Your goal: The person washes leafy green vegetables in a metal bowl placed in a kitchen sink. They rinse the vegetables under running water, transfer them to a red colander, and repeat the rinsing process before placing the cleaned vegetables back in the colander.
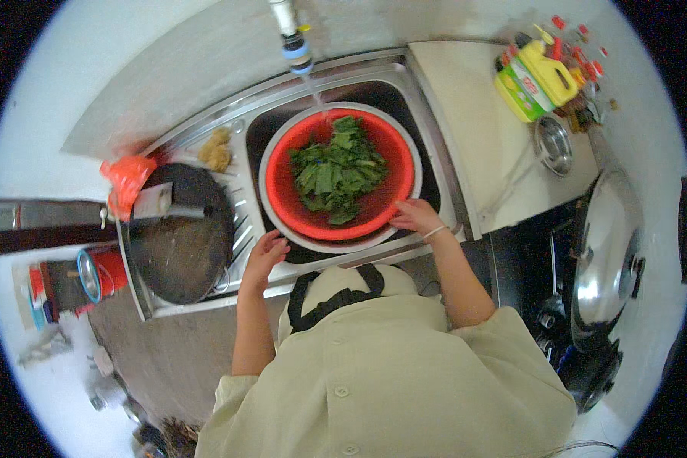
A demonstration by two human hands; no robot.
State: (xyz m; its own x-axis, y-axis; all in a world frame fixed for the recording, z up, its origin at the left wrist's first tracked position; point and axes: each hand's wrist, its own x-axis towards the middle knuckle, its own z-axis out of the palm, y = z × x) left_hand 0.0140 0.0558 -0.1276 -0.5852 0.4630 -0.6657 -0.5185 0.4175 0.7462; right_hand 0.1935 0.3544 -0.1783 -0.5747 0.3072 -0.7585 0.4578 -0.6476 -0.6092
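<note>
Leafy green vegetables (339, 172) lie heaped in a red plastic basin (399, 137). This basin sits inside a wider pale-rimmed basin (265, 186), set in the stainless steel sink (435, 192). Water runs from a faucet (299, 54) with a blue-ringed nozzle into the red basin's far side. My right hand (417, 216), a pale band at its wrist, has its fingertips at the red rim on the near right; whether it grips the rim is unclear. Beside the outer basin's near-left rim is my left hand (266, 257), fingers loosely bent, holding nothing.
A dark wok (177, 252) lies on the drainboard at left, a cleaver (174, 210) across it, near an orange plastic bag (127, 177) and a tan scrubber (216, 150). On the right counter are a yellow oil jug (535, 80) and a metal ladle (554, 146). A large lid (607, 260) stands near the stove.
</note>
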